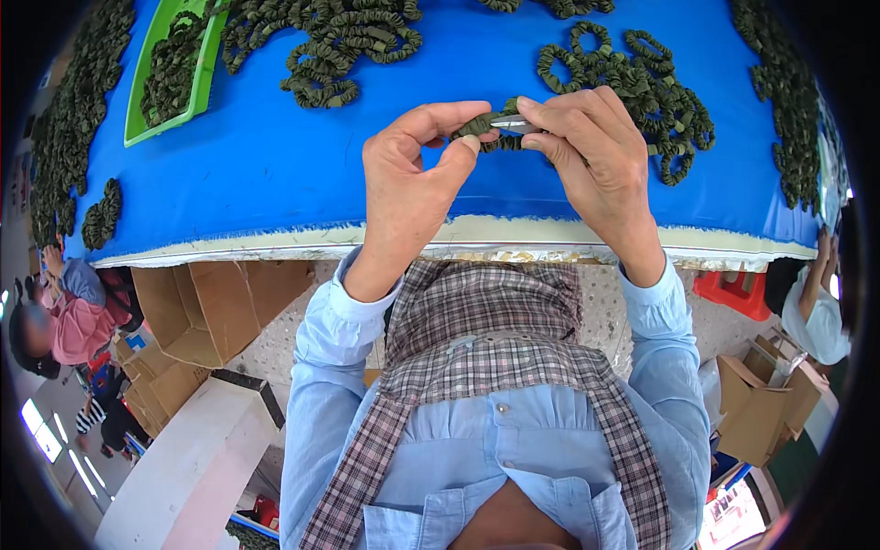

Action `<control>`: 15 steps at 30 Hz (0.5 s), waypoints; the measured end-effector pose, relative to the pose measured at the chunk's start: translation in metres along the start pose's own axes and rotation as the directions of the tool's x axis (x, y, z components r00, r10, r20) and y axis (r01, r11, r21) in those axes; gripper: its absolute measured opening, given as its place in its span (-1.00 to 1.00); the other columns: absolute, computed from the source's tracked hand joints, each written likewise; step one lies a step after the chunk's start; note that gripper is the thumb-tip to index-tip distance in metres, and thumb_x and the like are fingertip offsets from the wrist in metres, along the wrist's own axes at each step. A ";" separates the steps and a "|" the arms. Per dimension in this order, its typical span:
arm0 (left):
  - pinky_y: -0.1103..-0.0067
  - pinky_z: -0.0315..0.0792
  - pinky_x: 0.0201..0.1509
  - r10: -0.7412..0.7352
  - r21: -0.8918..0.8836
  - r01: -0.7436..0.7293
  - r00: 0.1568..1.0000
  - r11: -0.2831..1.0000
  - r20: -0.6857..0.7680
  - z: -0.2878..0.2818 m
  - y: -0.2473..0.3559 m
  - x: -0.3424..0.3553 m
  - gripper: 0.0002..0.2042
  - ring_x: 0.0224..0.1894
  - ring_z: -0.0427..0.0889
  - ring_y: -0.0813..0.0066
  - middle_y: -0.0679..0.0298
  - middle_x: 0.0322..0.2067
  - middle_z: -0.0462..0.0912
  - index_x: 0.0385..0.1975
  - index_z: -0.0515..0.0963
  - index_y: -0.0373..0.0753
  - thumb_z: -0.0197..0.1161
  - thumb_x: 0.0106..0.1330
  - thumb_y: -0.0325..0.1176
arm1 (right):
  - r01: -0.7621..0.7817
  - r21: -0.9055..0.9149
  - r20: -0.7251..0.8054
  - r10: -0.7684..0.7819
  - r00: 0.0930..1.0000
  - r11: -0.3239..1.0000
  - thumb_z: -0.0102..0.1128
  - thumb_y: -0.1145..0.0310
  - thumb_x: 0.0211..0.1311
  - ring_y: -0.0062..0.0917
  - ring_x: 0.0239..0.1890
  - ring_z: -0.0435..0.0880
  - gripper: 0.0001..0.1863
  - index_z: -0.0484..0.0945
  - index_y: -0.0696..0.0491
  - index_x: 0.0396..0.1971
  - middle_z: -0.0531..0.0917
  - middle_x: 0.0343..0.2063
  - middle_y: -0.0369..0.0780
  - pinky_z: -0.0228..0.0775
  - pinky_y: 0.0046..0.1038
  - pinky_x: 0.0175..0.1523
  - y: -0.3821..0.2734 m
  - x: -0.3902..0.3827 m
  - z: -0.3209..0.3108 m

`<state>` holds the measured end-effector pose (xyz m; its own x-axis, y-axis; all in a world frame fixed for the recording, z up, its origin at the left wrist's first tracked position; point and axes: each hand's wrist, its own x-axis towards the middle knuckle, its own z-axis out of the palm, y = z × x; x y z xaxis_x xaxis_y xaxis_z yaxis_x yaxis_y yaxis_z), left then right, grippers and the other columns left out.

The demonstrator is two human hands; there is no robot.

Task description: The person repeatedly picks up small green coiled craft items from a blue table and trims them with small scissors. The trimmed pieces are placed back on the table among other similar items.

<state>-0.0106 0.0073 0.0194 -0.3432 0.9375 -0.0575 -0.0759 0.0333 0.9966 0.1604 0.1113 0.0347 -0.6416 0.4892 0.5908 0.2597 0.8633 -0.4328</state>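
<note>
Just above the table's near edge, my left hand [411, 170] pinches a dark green gathered fabric scrunchie [473, 126] between thumb and fingers. My right hand [598, 147] is closed round a small pair of metal thread snips [510, 121]. Their pointed blades aim left and lie against the scrunchie, close to my left fingertips. Part of the scrunchie's loop also reaches under the right fingers, and the handles of the snips are hidden in that hand. A loose heap of similar scrunchies [678, 115] lies right beside my right hand.
Blue cloth [275, 174] covers the table. A green tray [203, 92] of dark green pieces stands far left, near more scrunchie heaps [353, 41]. Cardboard boxes [215, 307] and a red stool [736, 291] stand below the table edge. Other people are at both sides.
</note>
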 end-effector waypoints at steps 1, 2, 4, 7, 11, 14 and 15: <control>0.64 0.55 -0.03 -0.004 -0.021 0.004 1.000 1.000 0.003 0.000 0.000 0.000 -0.74 -0.10 0.70 0.48 0.14 -0.16 0.71 -0.02 0.60 -0.45 0.16 0.30 -0.64 | -0.013 0.003 0.003 0.013 1.000 1.000 0.48 0.52 -0.17 -0.42 -0.42 0.52 -0.65 0.69 0.10 -0.26 0.62 -0.45 -0.27 0.36 -0.41 -0.33 -0.001 -0.001 -0.001; 0.64 0.55 -0.03 -0.018 -0.035 0.018 1.000 0.999 0.004 0.000 0.000 0.000 -0.73 -0.09 0.70 0.47 0.14 -0.15 0.71 -0.02 0.60 -0.45 0.16 0.31 -0.64 | -0.014 0.005 0.001 0.014 1.000 1.000 0.48 0.52 -0.17 -0.42 -0.42 0.52 -0.65 0.69 0.09 -0.25 0.62 -0.45 -0.27 0.37 -0.41 -0.33 -0.001 -0.002 -0.001; 0.64 0.54 -0.04 -0.046 -0.063 0.047 0.999 0.997 0.007 0.001 0.004 -0.001 -0.73 -0.08 0.70 0.47 0.14 -0.15 0.71 -0.01 0.60 -0.44 0.15 0.31 -0.64 | -0.018 0.006 -0.002 0.018 1.000 1.000 0.48 0.52 -0.17 -0.42 -0.42 0.52 -0.65 0.69 0.09 -0.25 0.63 -0.45 -0.27 0.37 -0.40 -0.32 -0.002 -0.004 -0.001; 0.65 0.54 -0.04 -0.085 -0.117 0.086 0.996 0.989 0.013 0.002 0.006 -0.001 -0.73 -0.10 0.71 0.48 0.14 -0.15 0.71 -0.01 0.60 -0.44 0.15 0.31 -0.62 | -0.028 0.007 -0.003 0.028 1.000 1.000 0.48 0.52 -0.17 -0.41 -0.41 0.51 -0.64 0.69 0.08 -0.24 0.63 -0.44 -0.27 0.37 -0.41 -0.32 -0.001 -0.006 -0.001; 0.65 0.52 -0.03 -0.092 -0.204 0.096 0.995 0.974 0.030 0.003 0.004 0.000 -0.73 -0.12 0.70 0.50 0.14 -0.16 0.71 -0.01 0.60 -0.43 0.15 0.31 -0.61 | -0.018 0.003 -0.002 0.018 1.000 1.000 0.48 0.51 -0.17 -0.41 -0.41 0.51 -0.64 0.69 0.07 -0.24 0.64 -0.43 -0.27 0.36 -0.41 -0.32 -0.001 -0.006 -0.001; 0.67 0.52 -0.04 -0.097 -0.224 0.103 0.995 0.969 0.040 0.003 0.004 0.000 -0.74 -0.15 0.69 0.53 0.15 -0.19 0.72 -0.02 0.60 -0.43 0.16 0.31 -0.61 | -0.021 0.024 -0.007 0.021 1.000 0.999 0.48 0.51 -0.17 -0.41 -0.42 0.51 -0.64 0.70 0.07 -0.24 0.64 -0.43 -0.27 0.36 -0.41 -0.33 -0.001 -0.007 0.000; 0.68 0.52 -0.07 -0.098 -0.238 0.105 0.994 0.965 0.042 0.004 0.004 0.000 -0.75 -0.16 0.68 0.55 0.16 -0.21 0.72 -0.03 0.60 -0.43 0.16 0.31 -0.62 | -0.020 0.029 -0.009 0.020 1.000 0.999 0.48 0.51 -0.17 -0.41 -0.42 0.51 -0.64 0.70 0.07 -0.24 0.64 -0.43 -0.27 0.36 -0.41 -0.33 -0.001 -0.007 0.001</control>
<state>-0.0069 0.0089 0.0236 -0.2948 0.9433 -0.1525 -0.3326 0.0483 0.9418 0.1643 0.1068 0.0303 -0.6295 0.5077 0.5882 0.2515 0.8494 -0.4641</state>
